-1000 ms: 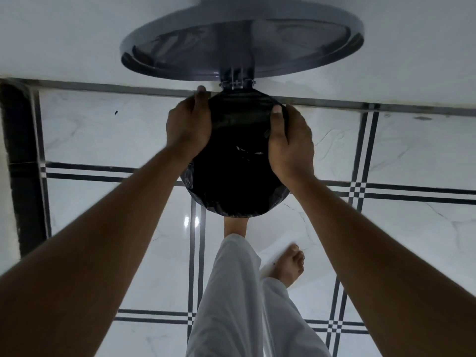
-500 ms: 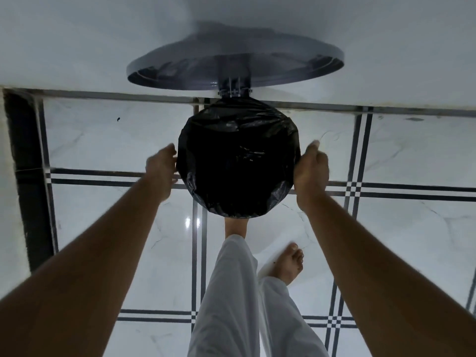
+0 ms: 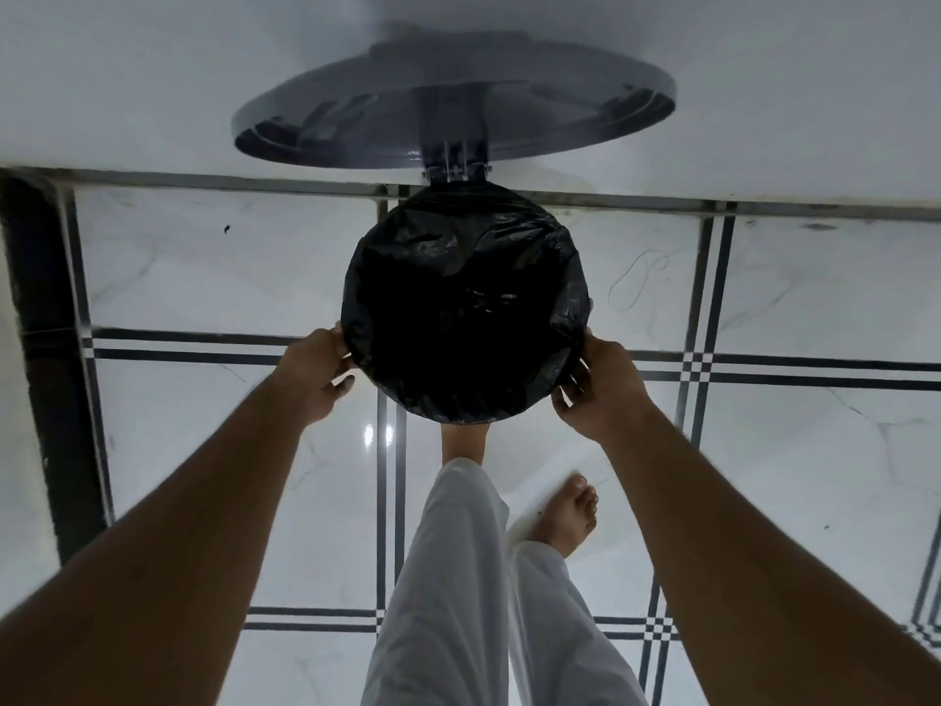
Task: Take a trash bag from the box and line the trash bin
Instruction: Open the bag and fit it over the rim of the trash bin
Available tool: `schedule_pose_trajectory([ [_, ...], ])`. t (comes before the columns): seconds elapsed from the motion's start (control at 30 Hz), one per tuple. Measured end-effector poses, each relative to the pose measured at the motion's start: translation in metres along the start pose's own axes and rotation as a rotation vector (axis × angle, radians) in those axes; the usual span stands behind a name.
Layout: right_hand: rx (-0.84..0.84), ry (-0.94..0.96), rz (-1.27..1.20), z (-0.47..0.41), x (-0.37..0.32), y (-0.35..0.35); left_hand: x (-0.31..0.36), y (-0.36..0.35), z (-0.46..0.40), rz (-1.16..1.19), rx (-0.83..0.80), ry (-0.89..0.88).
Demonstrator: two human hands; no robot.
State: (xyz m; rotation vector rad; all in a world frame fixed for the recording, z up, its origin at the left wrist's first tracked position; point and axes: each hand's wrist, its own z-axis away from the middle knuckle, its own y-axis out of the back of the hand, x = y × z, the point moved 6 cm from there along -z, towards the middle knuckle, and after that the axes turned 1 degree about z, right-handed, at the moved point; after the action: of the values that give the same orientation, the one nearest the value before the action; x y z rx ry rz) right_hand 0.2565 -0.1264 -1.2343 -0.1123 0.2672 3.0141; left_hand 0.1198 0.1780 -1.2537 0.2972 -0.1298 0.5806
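Both hands [image 3: 315, 379] [image 3: 598, 389] lower now, gripping bag [image 3: 463, 308] overhang.

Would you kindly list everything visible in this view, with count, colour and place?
trash bag: one, black, folded over the bin's rim, centre
lid: one, grey, raised open behind the bin, against the wall
floor: white marble tiles, black stripes
wall: white, top
trousers: white, bottom centre
feet: two, bare; one partly under the bin
left hand: gripping the bag's left edge
right hand: gripping the bag's right edge
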Motion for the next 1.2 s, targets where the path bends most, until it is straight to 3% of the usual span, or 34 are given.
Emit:
schedule_pose_trajectory([
  [0.2, 0.119, 0.007, 0.043, -0.017, -0.008, 0.004, 0.006, 0.002, -0.017, 0.018, 0.056, 0.044],
  [0.23, 0.167, 0.044, 0.072, -0.019, -0.01, 0.007, 0.008, 0.007, -0.018, -0.031, 0.132, 0.0],
  [0.27, 0.237, 0.129, 0.116, -0.016, -0.016, 0.01, 0.013, 0.013, -0.017, -0.128, 0.22, -0.082],
  [0.33, 0.414, 0.484, 0.31, 0.001, -0.038, 0.009, 0.03, 0.024, 0.002, 0.041, 0.509, -0.287],
  [0.4, 0.425, 0.884, 0.504, 0.03, -0.054, -0.008, 0.055, 0.016, 0.035, 0.011, 0.686, -0.584],
  [0.5, 0.244, 1.217, 0.824, 0.056, -0.061, -0.048, 0.085, -0.033, 0.065, -0.454, 0.479, -0.985],
  [0.6, 0.136, 1.293, 0.981, 0.057, -0.066, -0.083, 0.099, -0.07, 0.072, -0.695, 0.305, -1.145],
  [0.73, 0.109, 1.187, 1.001, 0.043, -0.076, -0.103, 0.119, -0.078, 0.057, -0.649, 0.259, -1.034],
  [0.87, 0.055, 0.972, 1.024, 0.044, -0.093, -0.112, 0.142, -0.077, 0.033, -0.591, 0.208, -0.691],
  [0.93, 0.044, 0.854, 1.007, 0.039, -0.1, -0.112, 0.152, -0.068, 0.019, -0.411, 0.134, -0.511],
  [1.07, 0.086, 0.887, 0.869, 0.04, -0.109, -0.106, 0.155, -0.062, -0.004, -0.374, -0.027, -0.484],
  [1.1, 0.092, 0.896, 0.89, 0.039, -0.107, -0.105, 0.152, -0.061, -0.003, -0.417, -0.02, -0.476],
  [1.2, 0.118, 0.802, 0.961, 0.022, -0.096, -0.091, 0.139, -0.061, 0.005, -0.255, -0.063, -0.372],
])
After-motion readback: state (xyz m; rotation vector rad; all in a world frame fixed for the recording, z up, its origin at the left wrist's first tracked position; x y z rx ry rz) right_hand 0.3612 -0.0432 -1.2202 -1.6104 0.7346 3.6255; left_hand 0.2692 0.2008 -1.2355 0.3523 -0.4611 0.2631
